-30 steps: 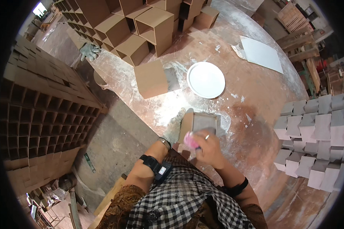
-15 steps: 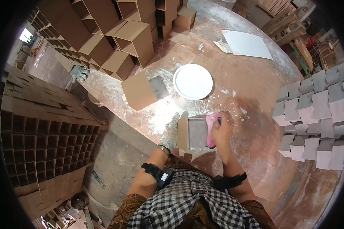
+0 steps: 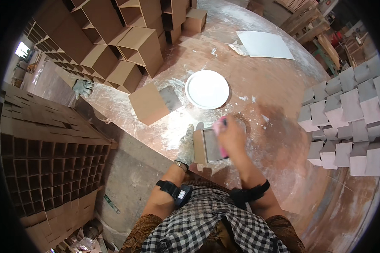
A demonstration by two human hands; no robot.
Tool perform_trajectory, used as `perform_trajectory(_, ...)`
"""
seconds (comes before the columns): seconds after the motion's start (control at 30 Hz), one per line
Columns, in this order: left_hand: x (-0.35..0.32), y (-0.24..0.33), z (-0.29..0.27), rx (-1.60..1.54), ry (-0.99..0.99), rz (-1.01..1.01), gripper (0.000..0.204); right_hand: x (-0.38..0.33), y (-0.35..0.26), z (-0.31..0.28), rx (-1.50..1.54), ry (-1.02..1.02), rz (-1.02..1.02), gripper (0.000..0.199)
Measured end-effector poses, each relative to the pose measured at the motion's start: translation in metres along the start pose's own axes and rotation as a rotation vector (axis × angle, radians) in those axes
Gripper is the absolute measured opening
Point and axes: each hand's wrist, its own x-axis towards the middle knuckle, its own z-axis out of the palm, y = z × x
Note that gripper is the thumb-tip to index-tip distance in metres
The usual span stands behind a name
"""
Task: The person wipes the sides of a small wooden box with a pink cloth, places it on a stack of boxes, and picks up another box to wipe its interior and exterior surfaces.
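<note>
Both hands work at a small open-topped brown box [image 3: 211, 146] that sits on the dusty reddish tabletop [image 3: 278, 126], just in front of the person's checked shirt. Left hand [image 3: 185, 145], in a powder-coated glove, presses against the box's left wall, fingers spread along it rather than curled around. Right hand [image 3: 231, 137] is closed on a pink sponge [image 3: 219, 135], which is held down on the grey inside of the box at its right edge. Each forearm wears a dark band near the elbow.

Just beyond the box lies a round white plate [image 3: 207, 89], apart from it, with white powder scattered between. To the plate's left stands a larger brown cube [image 3: 153, 102], one grey face turned upward. Farther out, a flat white sheet [image 3: 264, 44] rests on the tabletop, and open brown cubes [image 3: 131, 46] are stacked at the far left. Grey blocks [image 3: 346, 114] line the right edge. A spare glove [image 3: 83, 87] lies off to the left.
</note>
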Motion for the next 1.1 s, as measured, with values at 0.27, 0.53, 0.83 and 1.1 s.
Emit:
perform_trajectory(0.27,-0.009,0.007,0.017,0.129,0.079,0.015,0.060,0.011,0.032,0.000,-0.099,0.124,0.049,0.024)
perform_trajectory(0.53,0.010,-0.006,-0.014,0.119,0.103,0.044,0.057,0.003,0.016,-0.003,-0.050,0.035,-0.008,0.026)
perform_trajectory(0.83,-0.019,0.008,0.026,0.286,0.212,0.184,0.055,-0.007,0.157,-0.003,0.554,0.280,0.281,0.027)
perform_trajectory(1.1,-0.031,0.031,0.029,0.073,0.139,0.171,0.033,-0.032,0.151,-0.014,1.465,0.023,0.373,0.021)
